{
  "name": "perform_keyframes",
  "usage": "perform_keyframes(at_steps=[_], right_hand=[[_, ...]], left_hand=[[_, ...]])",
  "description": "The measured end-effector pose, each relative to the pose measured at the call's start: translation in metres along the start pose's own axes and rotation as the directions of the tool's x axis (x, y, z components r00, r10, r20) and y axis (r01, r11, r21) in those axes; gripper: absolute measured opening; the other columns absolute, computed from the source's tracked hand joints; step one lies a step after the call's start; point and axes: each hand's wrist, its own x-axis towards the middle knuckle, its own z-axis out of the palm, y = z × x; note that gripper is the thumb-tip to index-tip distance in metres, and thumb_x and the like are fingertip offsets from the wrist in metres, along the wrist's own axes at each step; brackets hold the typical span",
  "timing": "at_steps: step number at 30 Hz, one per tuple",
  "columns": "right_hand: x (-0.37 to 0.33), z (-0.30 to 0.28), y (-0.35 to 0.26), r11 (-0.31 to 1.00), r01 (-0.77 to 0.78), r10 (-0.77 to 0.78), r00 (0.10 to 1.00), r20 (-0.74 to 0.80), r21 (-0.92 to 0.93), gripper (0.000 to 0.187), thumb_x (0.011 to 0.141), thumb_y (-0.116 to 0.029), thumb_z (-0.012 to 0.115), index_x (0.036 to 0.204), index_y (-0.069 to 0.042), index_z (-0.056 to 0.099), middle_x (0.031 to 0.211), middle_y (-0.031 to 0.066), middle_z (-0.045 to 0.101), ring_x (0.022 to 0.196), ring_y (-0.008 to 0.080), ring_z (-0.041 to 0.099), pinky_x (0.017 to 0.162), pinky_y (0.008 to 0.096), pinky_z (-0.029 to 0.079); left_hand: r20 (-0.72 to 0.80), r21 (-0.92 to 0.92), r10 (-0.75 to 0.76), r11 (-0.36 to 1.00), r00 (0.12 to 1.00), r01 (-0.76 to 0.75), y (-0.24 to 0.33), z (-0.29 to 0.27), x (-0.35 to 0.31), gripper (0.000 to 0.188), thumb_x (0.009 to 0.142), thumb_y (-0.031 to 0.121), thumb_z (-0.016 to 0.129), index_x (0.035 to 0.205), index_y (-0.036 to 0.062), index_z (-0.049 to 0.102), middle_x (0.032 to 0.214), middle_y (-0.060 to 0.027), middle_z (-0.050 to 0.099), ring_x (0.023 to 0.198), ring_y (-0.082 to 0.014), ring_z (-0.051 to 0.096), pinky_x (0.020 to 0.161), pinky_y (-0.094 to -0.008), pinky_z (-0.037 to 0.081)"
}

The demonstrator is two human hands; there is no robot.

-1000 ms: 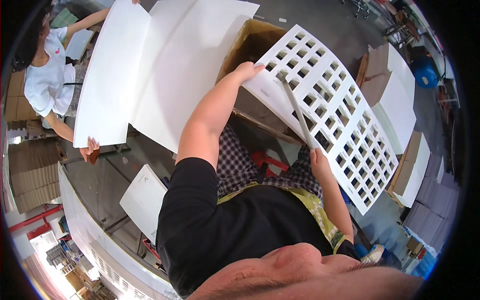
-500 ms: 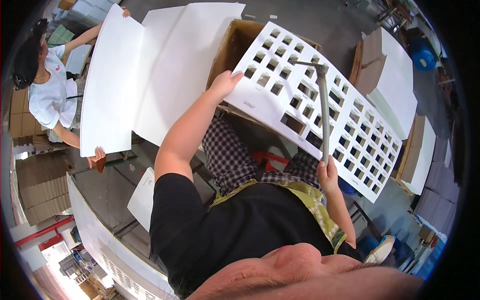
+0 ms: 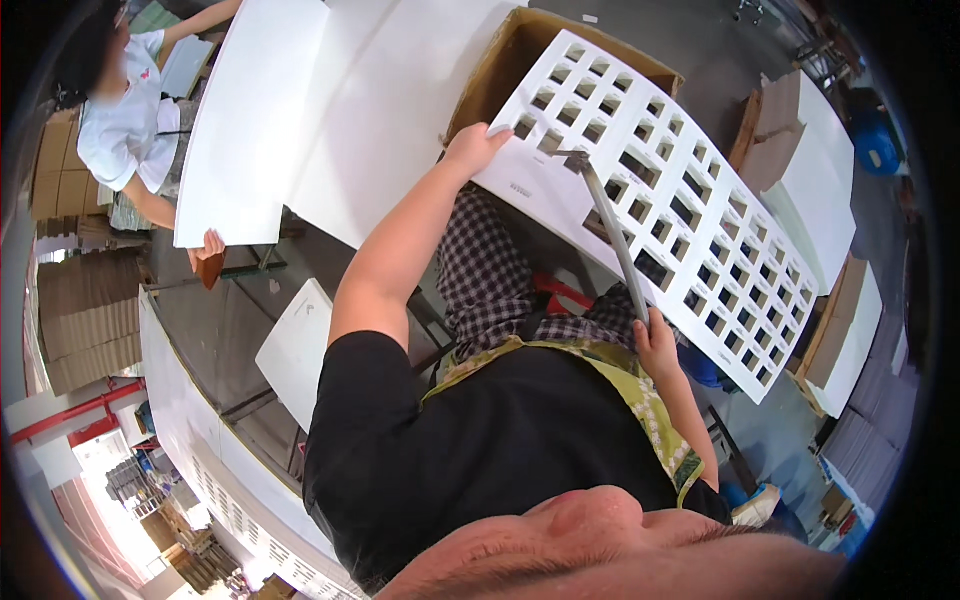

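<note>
A white board (image 3: 535,185) with many rectangular cut-out holes lies slanted in front of me, partly over an open brown cardboard box (image 3: 492,72). My left hand (image 3: 476,150) is closed on the board's left edge, near its corner. A hammer (image 3: 614,222) with a long grey metal handle and a thin, pointed head is gripped near the handle's end by my right hand (image 3: 656,346). Its head is over the holes at the board's left part, close to my left hand. Whether the head touches the board I cannot tell.
At the left a co-worker (image 3: 128,140) holds a large white sheet (image 3: 240,130) beside another white sheet (image 3: 360,130). Stacks of white boards (image 3: 815,180) stand at the right. A small white panel (image 3: 298,350) is at my left, and brown cardboard (image 3: 90,320) is piled further left.
The hammer's head has swung left and nearer to me across the holes. My left hand stays on the board's edge. The co-worker's sheet, board and box sit further right in view.
</note>
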Motion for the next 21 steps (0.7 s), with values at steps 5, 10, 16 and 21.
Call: perform_keyframes(at_steps=[5,10,16,21], right_hand=[[-0.007,0.004,0.006,1.000,-0.002,0.003,1.000,0.014,-0.022,0.022,0.092,-0.024,0.051,0.089,-0.004,0.043,0.064,0.0191,0.052,0.061,0.0383,0.053,0.056,0.0428,0.040],[-0.024,0.000,-0.003,1.000,0.025,-0.025,1.000,0.011,-0.012,0.021,0.093,-0.023,0.049,0.089,-0.004,0.043,0.064,0.0189,0.052,0.061,0.0383,0.053,0.056,0.0427,0.040],[-0.012,0.011,-0.020,0.998,0.065,-0.065,0.996,-0.061,-0.002,0.022,0.094,-0.023,0.049,0.090,-0.003,0.042,0.065,0.0202,0.052,0.062,0.0407,0.052,0.057,0.0449,0.040],[-0.002,0.015,-0.012,0.995,-0.022,0.023,1.000,0.009,-0.099,0.023,0.094,-0.025,0.047,0.087,-0.003,0.041,0.064,0.0203,0.051,0.062,0.0401,0.052,0.056,0.0447,0.040]], left_hand=[[0.076,0.100,0.033,0.994,0.997,-0.041,-0.031,0.022,0.018,0.062,0.085,0.055,0.053,0.097,-0.0059,0.062,0.097,-0.0278,0.063,0.094,-0.0390,0.061,0.083,-0.0432,0.046],[0.118,0.007,0.086,0.996,0.989,-0.088,-0.026,0.016,0.037,0.056,0.089,0.047,0.053,0.101,-0.0075,0.059,0.097,-0.0252,0.063,0.090,-0.0346,0.062,0.079,-0.0404,0.047],[0.069,-0.006,0.109,0.994,0.992,-0.109,-0.035,0.021,0.042,0.056,0.089,0.048,0.053,0.101,-0.0064,0.059,0.098,-0.0245,0.063,0.091,-0.0338,0.062,0.079,-0.0399,0.047],[0.146,-0.021,0.106,0.994,0.984,-0.104,-0.042,0.027,0.043,0.059,0.087,0.051,0.053,0.104,-0.0051,0.059,0.105,-0.0267,0.061,0.100,-0.0389,0.059,0.086,-0.0410,0.045]])
